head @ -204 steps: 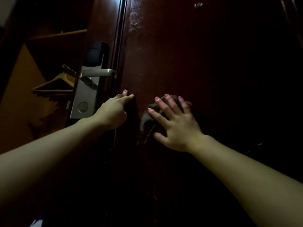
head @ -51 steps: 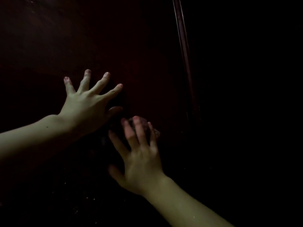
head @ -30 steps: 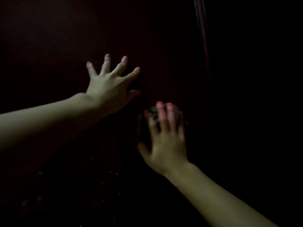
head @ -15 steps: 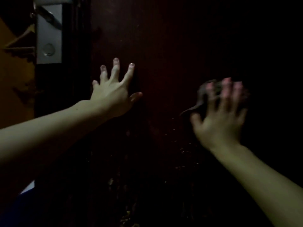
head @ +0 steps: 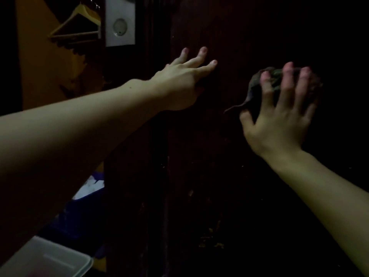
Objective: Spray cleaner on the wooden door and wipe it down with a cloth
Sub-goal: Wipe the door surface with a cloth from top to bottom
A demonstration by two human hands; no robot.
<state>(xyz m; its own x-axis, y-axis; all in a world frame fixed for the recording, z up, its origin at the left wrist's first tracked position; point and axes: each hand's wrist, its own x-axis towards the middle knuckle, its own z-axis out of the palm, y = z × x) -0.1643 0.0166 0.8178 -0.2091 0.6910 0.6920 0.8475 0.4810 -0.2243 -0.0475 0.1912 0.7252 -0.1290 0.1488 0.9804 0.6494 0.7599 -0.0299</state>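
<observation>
The dark wooden door (head: 229,176) fills the middle and right of the dim head view. My left hand (head: 183,80) lies flat on it near its left edge, fingers straight. My right hand (head: 279,114) presses a dark crumpled cloth (head: 257,86) against the door further right, fingers spread over the cloth. A corner of the cloth sticks out to the lower left. No spray bottle is in view.
A silver lock plate (head: 120,23) sits on the door's edge at top left. Beyond it hangs a wooden clothes hanger (head: 79,23) against an orange wall. A pale plastic lid (head: 46,258) and blue fabric (head: 79,212) lie at lower left.
My right hand with the cloth has slid to the right and up across the door. The left hand stays flat near the door's edge. The view has shifted, bringing the lock plate into sight.
</observation>
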